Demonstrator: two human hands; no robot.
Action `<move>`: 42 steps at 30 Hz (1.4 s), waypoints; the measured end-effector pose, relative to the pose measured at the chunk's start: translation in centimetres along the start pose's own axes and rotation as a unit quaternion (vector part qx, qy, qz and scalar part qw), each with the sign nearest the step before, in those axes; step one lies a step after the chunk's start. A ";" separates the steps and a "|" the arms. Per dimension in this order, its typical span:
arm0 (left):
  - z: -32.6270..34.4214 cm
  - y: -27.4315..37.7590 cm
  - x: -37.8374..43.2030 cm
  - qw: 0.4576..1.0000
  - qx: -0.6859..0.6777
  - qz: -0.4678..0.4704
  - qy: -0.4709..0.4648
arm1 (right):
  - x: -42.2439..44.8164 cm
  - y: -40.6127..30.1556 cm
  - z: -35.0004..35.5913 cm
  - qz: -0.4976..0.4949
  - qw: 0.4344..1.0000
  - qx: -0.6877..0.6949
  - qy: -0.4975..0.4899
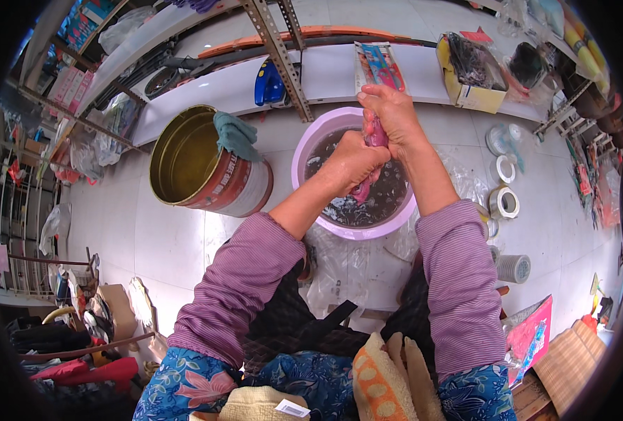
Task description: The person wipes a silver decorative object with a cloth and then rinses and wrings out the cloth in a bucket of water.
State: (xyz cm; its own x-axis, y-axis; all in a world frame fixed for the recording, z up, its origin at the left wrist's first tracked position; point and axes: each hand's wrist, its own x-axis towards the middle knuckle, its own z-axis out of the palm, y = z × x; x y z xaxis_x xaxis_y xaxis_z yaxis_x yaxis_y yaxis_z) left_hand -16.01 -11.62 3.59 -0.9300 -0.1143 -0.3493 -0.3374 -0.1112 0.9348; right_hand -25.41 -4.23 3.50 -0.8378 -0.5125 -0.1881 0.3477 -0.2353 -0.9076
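Note:
Both of my hands grip a wet, twisted pink cloth [376, 134] above a lilac plastic basin [298, 158]. My left hand [351, 158] is closed around its lower part, and a bit of cloth hangs below the fingers. Further up, my right hand [393, 113] is closed around the upper part. Murky grey water [377, 202] with bubbles lies in the basin beneath. To the left of the basin stands a large metal bucket [243, 187] with a yellowish inside, and a teal cloth [236, 136] is draped over its rim.
Beyond the basin runs a low white shelf [327, 79] with a perforated metal post [277, 58], a blue tool [269, 84] and an open cardboard box [480, 100]. Rolls of tape [503, 202] lie to the right. Clear plastic sheeting [343, 263] covers floor below the basin.

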 end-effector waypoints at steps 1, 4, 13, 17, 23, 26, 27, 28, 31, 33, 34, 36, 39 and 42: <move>0.2 -0.1 0.0 0.999 0.040 0.008 0.014 | 0.2 0.4 0.0 -0.005 1.000 -0.016 0.022; 0.3 -0.8 0.7 0.980 0.190 0.020 0.048 | 0.5 1.7 -0.1 -0.031 0.993 -0.068 0.087; 0.6 -4.6 1.8 0.886 0.406 0.136 0.177 | 0.9 4.7 -0.1 -0.026 0.964 -0.122 0.234; 1.2 -3.4 1.0 0.872 0.429 0.152 0.181 | 1.2 4.3 -0.3 -0.017 0.968 -0.032 0.247; 1.0 -4.3 0.7 0.794 0.499 0.262 0.228 | 1.5 3.6 -0.1 0.026 0.964 0.062 0.257; -0.3 -3.5 1.2 0.834 0.473 0.226 0.172 | 1.1 1.8 -0.4 0.101 0.971 0.108 0.188; -0.7 -2.6 1.3 0.911 0.352 0.169 0.131 | 1.2 0.9 -0.9 0.126 0.973 0.130 0.142; -1.0 -1.7 1.4 0.965 0.222 0.107 0.085 | 1.4 0.3 -1.6 0.152 0.972 0.151 0.094; -1.9 0.4 0.8 0.992 -0.105 0.014 -0.074 | 1.9 -0.2 -3.8 0.108 0.978 0.163 -0.066; -2.6 1.0 0.6 0.933 -0.276 -0.007 -0.229 | 2.1 -0.4 -4.3 0.078 0.977 0.180 -0.082; -2.5 1.3 0.2 0.867 -0.394 -0.049 -0.303 | 1.9 -0.5 -4.2 0.055 0.972 0.206 -0.103; -2.1 1.3 -0.7 0.776 -0.499 -0.075 -0.378 | 0.9 -1.2 -2.9 0.025 0.947 0.269 -0.172; -1.0 1.1 -1.5 0.682 -0.578 -0.095 -0.439 | -0.7 -2.5 -0.3 -0.003 0.887 0.347 -0.304; 0.2 1.0 -1.7 0.636 -0.612 -0.110 -0.457 | -2.4 -3.8 0.4 -0.053 0.878 0.310 -0.360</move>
State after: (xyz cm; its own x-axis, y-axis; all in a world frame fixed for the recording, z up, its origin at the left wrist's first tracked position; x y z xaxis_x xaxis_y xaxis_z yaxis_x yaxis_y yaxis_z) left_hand -14.80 -11.33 5.09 -0.7647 0.5967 0.2433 -0.6285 -0.7740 -0.0773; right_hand -24.51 -2.42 7.56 -0.4730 -0.7974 0.3748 0.6334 -0.6035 -0.4843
